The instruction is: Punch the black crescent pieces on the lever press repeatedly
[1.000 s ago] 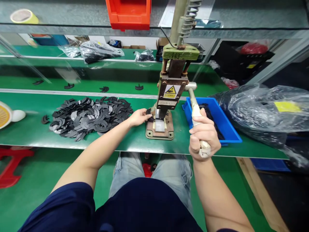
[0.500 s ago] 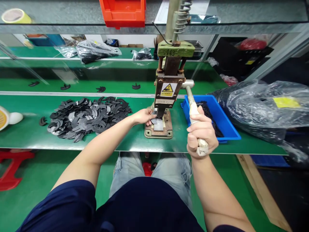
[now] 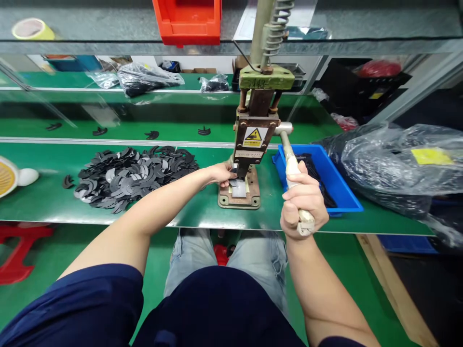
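Observation:
A hand press [image 3: 253, 137] with a warning label stands on the green workbench [image 3: 202, 214]. Under its ram, my left hand [image 3: 223, 174] pinches a small dark curved plastic piece [image 3: 235, 183], which lies at the light metal plate [image 3: 239, 189] on the press base. The fingertips partly cover that piece. My right hand [image 3: 304, 200] is wrapped around the tape-covered press lever [image 3: 291, 164], which slants down toward me. Left of the press spreads a heap of dark curved pieces [image 3: 133, 176], with my left forearm passing over its near right side.
Right of the press sits a blue bin [image 3: 342, 193] with dark parts inside. Plastic-wrapped bags [image 3: 390, 164] lie beyond it. Several single pieces rest along the raised rear ledge [image 3: 126, 135]. An orange bin [image 3: 190, 24] hangs above at the shelf edge.
My left hand has moved slightly further in under the ram with the curved piece. My right hand stays on the lever, which looks nearly unmoved. The whole view has shifted a little.

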`<control>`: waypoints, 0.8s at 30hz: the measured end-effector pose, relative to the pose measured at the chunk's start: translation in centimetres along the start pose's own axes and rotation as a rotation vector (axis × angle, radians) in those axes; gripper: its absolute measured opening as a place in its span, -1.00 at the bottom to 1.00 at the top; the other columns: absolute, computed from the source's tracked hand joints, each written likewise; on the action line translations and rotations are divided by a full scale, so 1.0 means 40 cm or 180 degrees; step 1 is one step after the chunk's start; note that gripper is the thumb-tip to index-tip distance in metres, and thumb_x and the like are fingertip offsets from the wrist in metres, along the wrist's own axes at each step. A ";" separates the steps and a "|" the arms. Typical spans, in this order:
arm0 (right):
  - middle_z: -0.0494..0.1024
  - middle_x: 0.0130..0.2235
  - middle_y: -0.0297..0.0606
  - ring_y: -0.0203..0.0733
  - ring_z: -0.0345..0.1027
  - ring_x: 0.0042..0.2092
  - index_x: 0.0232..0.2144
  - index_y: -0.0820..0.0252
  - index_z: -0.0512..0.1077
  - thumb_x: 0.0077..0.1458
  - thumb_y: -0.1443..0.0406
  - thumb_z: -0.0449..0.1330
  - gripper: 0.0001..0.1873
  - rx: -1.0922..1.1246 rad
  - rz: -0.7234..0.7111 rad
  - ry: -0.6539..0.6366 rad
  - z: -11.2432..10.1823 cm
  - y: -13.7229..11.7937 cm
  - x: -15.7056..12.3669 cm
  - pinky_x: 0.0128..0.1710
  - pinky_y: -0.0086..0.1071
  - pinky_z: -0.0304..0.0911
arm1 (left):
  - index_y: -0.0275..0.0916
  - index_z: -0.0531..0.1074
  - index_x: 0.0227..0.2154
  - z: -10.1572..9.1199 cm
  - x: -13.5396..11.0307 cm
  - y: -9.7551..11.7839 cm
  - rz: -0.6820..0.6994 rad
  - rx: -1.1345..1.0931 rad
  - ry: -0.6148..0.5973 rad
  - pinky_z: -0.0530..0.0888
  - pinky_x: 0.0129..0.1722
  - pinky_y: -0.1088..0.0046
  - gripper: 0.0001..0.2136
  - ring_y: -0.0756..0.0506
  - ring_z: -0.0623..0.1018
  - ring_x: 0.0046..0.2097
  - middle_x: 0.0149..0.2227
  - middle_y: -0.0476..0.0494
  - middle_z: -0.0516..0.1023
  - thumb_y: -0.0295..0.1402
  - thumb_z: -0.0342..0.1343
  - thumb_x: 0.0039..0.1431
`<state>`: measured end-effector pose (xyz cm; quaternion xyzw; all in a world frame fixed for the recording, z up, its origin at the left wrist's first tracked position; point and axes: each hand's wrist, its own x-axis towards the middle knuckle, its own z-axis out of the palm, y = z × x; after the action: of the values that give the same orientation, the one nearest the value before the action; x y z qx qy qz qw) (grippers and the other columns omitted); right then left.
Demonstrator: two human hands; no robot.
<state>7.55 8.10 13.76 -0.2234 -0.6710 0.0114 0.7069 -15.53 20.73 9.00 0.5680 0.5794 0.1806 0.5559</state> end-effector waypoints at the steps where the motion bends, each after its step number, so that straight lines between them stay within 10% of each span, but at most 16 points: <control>1: 0.49 -0.40 -0.41 -0.08 0.55 -0.05 -0.45 0.03 0.40 0.14 0.25 0.24 -0.88 0.0017 -0.0020 0.0005 0.002 -0.001 0.002 0.34 0.26 0.37 | -0.24 0.50 -0.12 0.001 0.000 0.001 -0.0034 -0.0007 -0.0012 0.40 -0.58 0.59 -0.68 0.04 0.43 -0.64 -0.62 0.07 0.42 -0.23 0.44 0.19; 24: 0.50 -0.39 -0.43 -0.08 0.55 -0.05 -0.44 0.02 0.40 0.16 0.22 0.24 -0.87 0.0036 -0.0117 0.0024 0.005 0.009 0.006 0.32 0.31 0.37 | -0.23 0.43 -0.05 -0.001 -0.005 0.026 -0.0317 -0.0080 -0.0269 0.47 -0.57 0.60 -0.73 0.04 0.47 -0.64 -0.57 0.05 0.45 -0.33 0.34 0.28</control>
<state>7.48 8.56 13.85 -0.2070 -0.6722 0.0014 0.7108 -15.14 20.88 9.99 0.5386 0.5807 0.1358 0.5952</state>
